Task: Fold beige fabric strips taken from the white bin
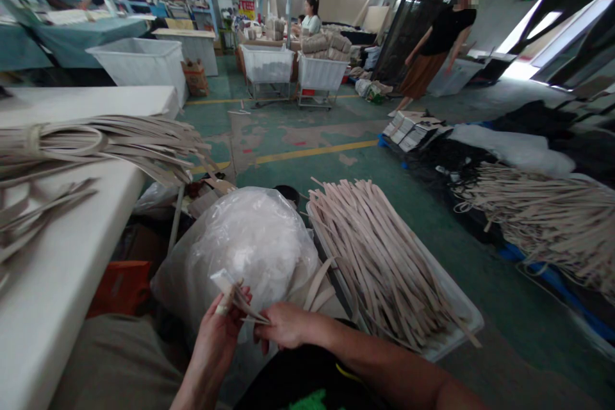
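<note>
My left hand [216, 330] is closed round a beige fabric strap [246, 309], whose pale end sticks up past the fingers. A whitish wrap shows on one finger of that hand. Just to the right, my right hand [287, 325] pinches the same strap lower down. Both hands are in front of a large clear plastic bag [250, 237] with white contents. Beside the bag, many long beige straps [379, 250] lie in a white tray [468, 320]. What the right fingertips press on is partly hidden.
A white table [91, 237] at left carries a tied strap bundle [72, 141]. An orange bag [120, 287] is below it. More straps [552, 224] lie on the floor at right. White carts [321, 72] stand farther back. One person [442, 38] is upright at right; others work behind.
</note>
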`<state>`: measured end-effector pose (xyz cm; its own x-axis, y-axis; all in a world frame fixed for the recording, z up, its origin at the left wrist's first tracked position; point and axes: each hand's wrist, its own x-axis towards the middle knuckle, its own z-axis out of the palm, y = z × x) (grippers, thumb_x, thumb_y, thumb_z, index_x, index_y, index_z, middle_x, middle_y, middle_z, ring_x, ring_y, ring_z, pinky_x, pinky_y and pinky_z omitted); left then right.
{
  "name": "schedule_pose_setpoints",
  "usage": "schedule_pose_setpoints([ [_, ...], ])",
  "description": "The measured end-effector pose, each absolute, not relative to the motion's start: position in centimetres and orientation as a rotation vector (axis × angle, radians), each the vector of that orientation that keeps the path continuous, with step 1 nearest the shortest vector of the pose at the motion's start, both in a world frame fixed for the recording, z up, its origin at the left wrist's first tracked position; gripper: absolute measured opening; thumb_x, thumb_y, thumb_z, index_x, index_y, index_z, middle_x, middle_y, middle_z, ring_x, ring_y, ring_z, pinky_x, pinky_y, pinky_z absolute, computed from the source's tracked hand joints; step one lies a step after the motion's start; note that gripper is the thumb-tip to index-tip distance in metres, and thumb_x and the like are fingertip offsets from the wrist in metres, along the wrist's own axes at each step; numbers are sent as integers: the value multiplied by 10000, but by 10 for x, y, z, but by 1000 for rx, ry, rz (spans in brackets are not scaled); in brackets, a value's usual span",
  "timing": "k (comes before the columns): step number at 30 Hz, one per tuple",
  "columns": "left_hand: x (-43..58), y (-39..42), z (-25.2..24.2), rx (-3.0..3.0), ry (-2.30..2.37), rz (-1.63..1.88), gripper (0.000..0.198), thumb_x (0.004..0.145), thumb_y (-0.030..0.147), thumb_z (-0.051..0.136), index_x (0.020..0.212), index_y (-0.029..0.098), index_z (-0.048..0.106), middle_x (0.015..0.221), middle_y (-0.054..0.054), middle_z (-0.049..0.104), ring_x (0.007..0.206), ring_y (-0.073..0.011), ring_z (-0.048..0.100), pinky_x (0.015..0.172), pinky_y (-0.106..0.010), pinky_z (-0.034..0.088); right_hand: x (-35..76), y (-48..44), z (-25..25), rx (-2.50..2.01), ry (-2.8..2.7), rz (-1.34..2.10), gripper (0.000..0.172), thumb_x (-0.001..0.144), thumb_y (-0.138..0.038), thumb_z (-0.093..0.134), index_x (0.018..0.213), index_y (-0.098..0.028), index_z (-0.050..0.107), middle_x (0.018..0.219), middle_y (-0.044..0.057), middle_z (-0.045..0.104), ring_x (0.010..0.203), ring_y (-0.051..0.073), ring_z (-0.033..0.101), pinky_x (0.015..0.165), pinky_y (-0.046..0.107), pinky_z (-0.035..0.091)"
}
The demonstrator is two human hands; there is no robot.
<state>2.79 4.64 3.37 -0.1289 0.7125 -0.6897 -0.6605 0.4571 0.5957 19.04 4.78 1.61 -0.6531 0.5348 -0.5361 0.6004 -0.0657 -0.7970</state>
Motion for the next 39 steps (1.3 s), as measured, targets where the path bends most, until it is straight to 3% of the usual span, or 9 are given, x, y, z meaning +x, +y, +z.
schedule_pose_setpoints([
  [21, 29, 47, 39, 62, 1240, 1161, 145, 728, 101, 686, 873, 108, 688, 745, -101, 760, 610, -171, 698, 558, -241, 555, 189, 47, 20, 1308, 2084, -1863, 271, 878, -239, 495, 1000, -158, 723, 791, 12, 719, 515, 96, 546, 521, 161, 422],
  [39, 25, 45, 34, 124, 1190, 1173, 269, 638, 173, 791, 890, 117, 714, 789, -99, 767, 651, -179, 700, 565, -240, 555, 188, 45, 21, 1330, 2116, -1824, 280, 872, -259, 498, 977, -146, 732, 779, 30, 723, 531, 122, 562, 530, 192, 420],
])
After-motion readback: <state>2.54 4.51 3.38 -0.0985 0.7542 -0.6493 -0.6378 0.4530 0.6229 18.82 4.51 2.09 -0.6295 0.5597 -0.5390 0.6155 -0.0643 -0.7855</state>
